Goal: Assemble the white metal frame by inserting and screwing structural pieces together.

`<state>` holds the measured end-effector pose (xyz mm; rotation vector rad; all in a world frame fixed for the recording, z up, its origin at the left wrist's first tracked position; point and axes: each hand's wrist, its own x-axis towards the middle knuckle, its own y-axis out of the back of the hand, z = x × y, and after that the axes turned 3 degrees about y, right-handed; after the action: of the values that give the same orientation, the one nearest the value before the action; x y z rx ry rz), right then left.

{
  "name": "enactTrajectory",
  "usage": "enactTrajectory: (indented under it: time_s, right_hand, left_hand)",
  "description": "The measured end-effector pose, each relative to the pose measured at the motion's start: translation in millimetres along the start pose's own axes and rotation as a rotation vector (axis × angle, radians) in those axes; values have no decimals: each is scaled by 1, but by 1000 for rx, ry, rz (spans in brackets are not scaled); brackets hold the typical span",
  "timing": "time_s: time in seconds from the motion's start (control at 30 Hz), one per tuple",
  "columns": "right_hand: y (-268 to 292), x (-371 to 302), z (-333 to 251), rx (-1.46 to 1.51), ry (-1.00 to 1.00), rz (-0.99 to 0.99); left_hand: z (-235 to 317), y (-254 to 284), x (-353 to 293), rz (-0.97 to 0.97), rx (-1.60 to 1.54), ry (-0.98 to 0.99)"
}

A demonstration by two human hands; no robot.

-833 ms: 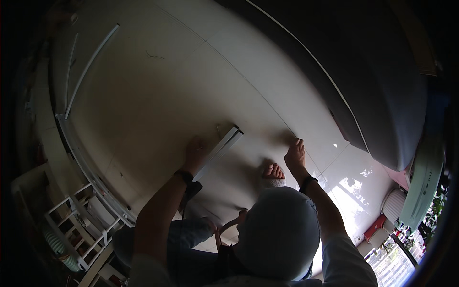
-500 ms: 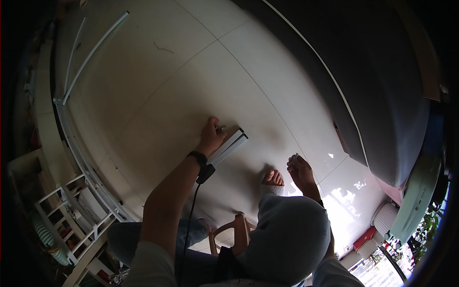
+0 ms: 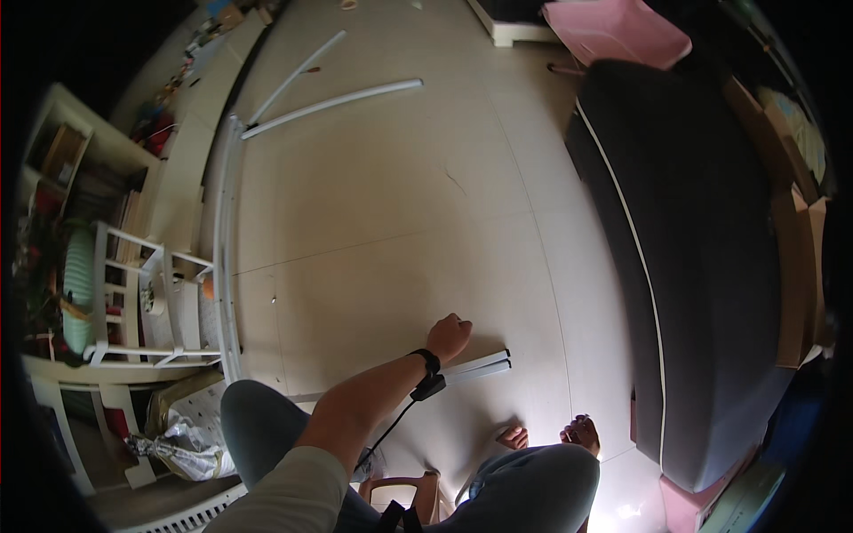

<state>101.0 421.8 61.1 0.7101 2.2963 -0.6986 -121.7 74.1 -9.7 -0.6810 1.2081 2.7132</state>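
Located the paired short white bars (image 3: 480, 369) on the pale floor tiles (image 3: 391, 275), lying side by side and dark-capped at the far ends. Could not trace the near ends behind the black wrist-mounted module (image 3: 430, 387).

Held the left hand (image 3: 450, 336) just to the left of the bars, curled into a fist. Could not confirm any small part inside the grip, nor any contact with the bars. Held the right hand (image 3: 582, 433) beyond the right knee (image 3: 553, 475) and beside the bare toes (image 3: 513, 436), well apart from the bars. Could not tell spread from pinch there.

Compared with the preceding views, raised the line of sight, exposing more floor ahead. Drew the right hand back level with the toes after a farther reach. Left the bars in the same place near the toes. Judged accordingly: altered head and hand positions only, without disturbing the bars.

Noted the brown stool (image 3: 430, 497) at the lower edge, near the legs. Noted farther left a long white rail (image 3: 227, 222), meeting two angled white bars (image 3: 338, 107) at the far end. Noted a white rack (image 3: 160, 258) beyond the rail and, on the right, a dark upholstered couch (image 3: 711, 266) with pale piping.
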Motion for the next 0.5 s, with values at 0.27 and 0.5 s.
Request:
enactTrajectory:
  time_s: [0.27,0.5]
  right_hand:
    - [-110,-90,-121,129,281,-230]
    - [-230,-192,-133,149,108,-521]
  left_hand:
    - [128,130,-64,-127,-244,-542]
    - [183,232,-260,-138,-264,-1001]
